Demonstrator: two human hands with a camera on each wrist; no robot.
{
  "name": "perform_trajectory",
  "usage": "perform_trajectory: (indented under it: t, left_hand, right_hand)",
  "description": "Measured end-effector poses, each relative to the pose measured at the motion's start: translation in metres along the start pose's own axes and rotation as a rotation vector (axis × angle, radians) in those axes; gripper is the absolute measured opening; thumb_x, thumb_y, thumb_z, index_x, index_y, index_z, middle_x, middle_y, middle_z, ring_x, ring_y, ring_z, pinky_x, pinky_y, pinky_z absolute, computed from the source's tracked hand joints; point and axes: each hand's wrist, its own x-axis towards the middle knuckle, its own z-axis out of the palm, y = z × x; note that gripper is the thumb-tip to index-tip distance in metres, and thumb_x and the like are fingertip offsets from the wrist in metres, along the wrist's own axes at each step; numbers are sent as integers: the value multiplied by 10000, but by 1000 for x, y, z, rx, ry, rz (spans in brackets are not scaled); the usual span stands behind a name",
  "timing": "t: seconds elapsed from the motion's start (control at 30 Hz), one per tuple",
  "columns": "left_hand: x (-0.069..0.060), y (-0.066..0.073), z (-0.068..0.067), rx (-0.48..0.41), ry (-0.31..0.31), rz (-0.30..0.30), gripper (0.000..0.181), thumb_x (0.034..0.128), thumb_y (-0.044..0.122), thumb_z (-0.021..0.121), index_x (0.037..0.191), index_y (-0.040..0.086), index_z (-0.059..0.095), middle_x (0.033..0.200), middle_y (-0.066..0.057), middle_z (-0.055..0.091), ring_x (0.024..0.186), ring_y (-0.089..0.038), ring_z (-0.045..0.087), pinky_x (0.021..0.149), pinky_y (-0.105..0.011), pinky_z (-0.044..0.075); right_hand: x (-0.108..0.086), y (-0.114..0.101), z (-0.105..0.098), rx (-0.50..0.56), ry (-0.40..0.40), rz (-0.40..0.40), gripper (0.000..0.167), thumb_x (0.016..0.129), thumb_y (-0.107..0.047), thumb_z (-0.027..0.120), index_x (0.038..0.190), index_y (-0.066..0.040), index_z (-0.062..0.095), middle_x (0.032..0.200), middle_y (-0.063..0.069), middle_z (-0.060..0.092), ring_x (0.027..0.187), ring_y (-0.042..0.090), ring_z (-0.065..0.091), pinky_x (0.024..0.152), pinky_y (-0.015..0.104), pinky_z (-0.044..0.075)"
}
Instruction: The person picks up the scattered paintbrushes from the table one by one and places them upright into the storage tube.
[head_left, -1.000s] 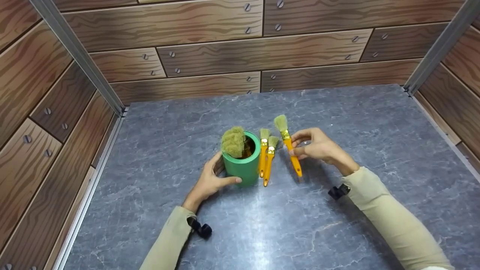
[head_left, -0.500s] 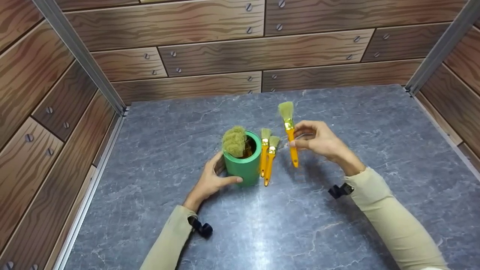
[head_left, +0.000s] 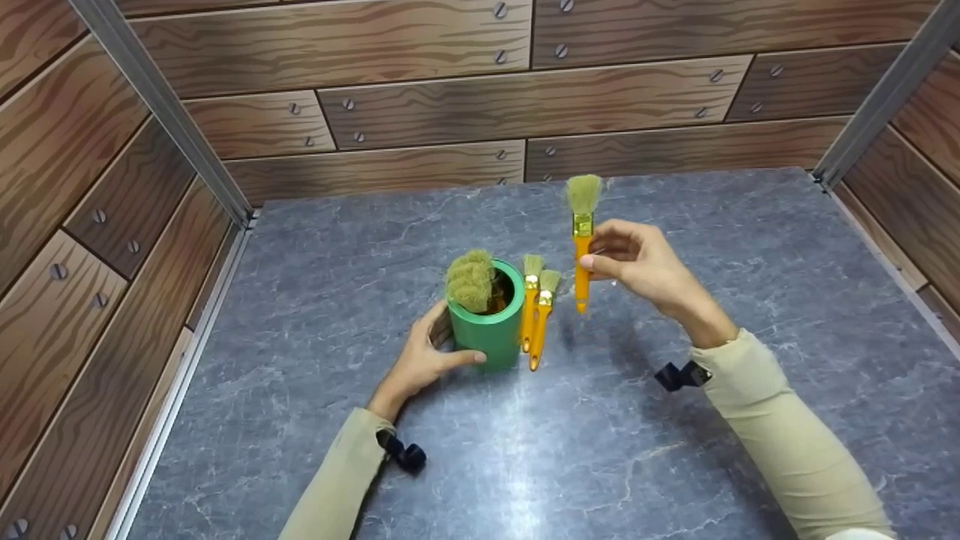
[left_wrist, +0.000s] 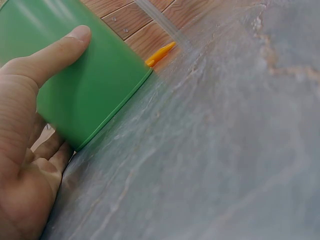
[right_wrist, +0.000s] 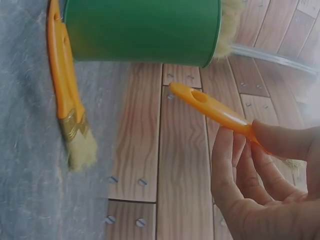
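My left hand (head_left: 420, 364) grips a green cylindrical cup (head_left: 487, 341) from its left side, the thumb across the front in the left wrist view. Bristle heads of paintbrushes (head_left: 469, 281) stick out over the cup's left rim; their handles are mostly hidden inside. With thumb and fingers, my right hand (head_left: 652, 270) pinches the orange handle of another paintbrush (head_left: 582, 244), held above the table with bristles up. In the right wrist view, that handle's holed end (right_wrist: 197, 99) points towards the cup. Two paintbrushes (head_left: 537, 330) lie side by side just right of the cup, bristles pointing away.
A grey marbled table (head_left: 337, 262) lies under everything. Wood-patterned walls (head_left: 420, 112) stand behind and at both sides, with metal corner posts (head_left: 161, 112). A small black camera (head_left: 679, 376) is strapped on each wrist.
The right hand has raised the paintbrush up and away, and the brush has turned from leaning to nearly upright. The left hand, the cup and the two lying paintbrushes have stayed in place.
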Motion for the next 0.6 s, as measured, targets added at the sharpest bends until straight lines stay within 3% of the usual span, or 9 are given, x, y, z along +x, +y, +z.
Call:
perform_trajectory:
  t: [0.3, 0.6]
  left_hand:
    - [1, 0, -1, -4, 6, 23, 986, 782, 66, 962, 1620, 178, 455, 1589, -42, 564, 1510, -231, 491, 1288, -409, 379]
    - [0, 0, -1, 1, -7, 14, 976, 808, 86, 950, 1632, 171, 434, 1598, -52, 554, 1522, -247, 476, 1295, -426, 372]
  right_hand:
    - [-5, -17, 12, -79, 16, -74, 234, 1013, -21, 712, 1236, 43, 680, 1128, 166, 730, 1010, 239, 740, 898, 388, 672]
    - [-5, -25, 24, -32, 3, -126, 248, 990, 14, 726, 1232, 57, 690, 1115, 156, 737, 1008, 249, 744, 902, 420, 672]
